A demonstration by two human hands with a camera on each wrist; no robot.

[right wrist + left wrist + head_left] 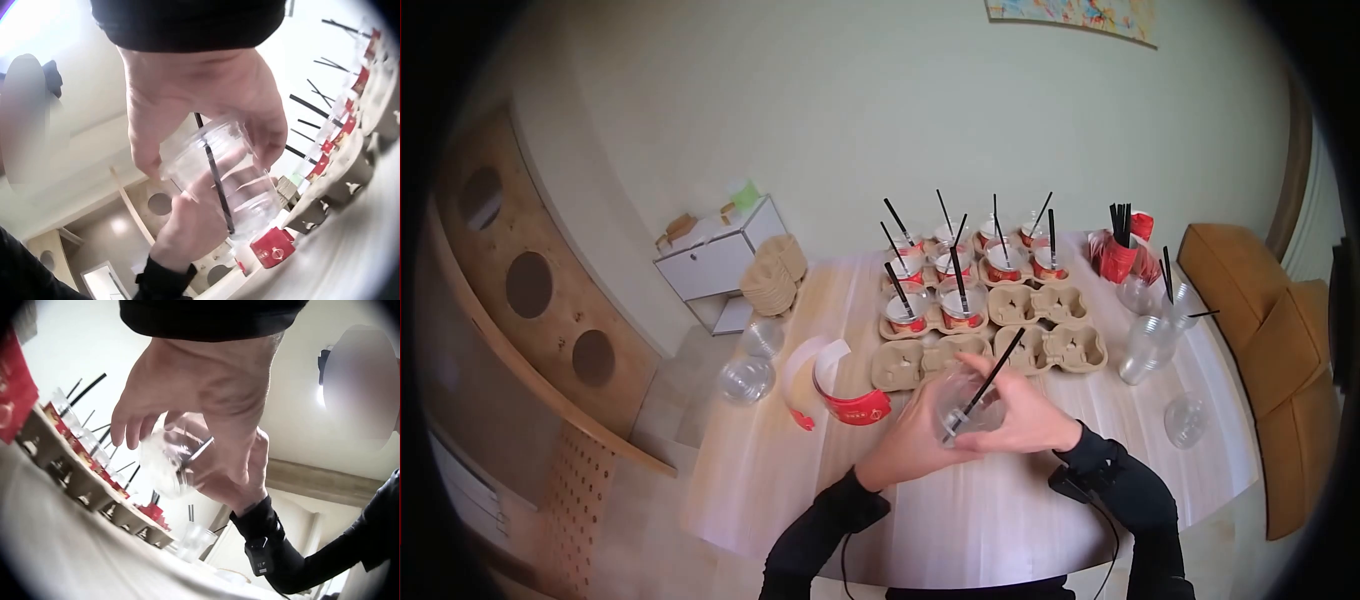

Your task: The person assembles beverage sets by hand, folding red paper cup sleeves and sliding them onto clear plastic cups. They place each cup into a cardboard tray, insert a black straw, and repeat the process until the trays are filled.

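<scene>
Over the near middle of the table, both hands hold a clear plastic cup [250,203] with a clear lid and a black straw [997,368] through it. My left hand [905,440] is wrapped around the cup's side. From the other side my right hand [1035,415] grips it at the lid end, thumb and fingers spread around the rim. In the right wrist view the cup is tilted and the straw [215,178] runs down inside. No red sleeve shows on this cup. Left of the hands lie curved red-and-white paper sleeves [858,407].
Beyond the hands, cardboard cup carriers [1083,348] hold several red-sleeved cups with black straws; the nearer carriers have bare wells. Stacked clear cups [1147,350] and a red straw holder [1117,262] stand right. Clear lids [747,380] and stacked carriers [770,285] are at left.
</scene>
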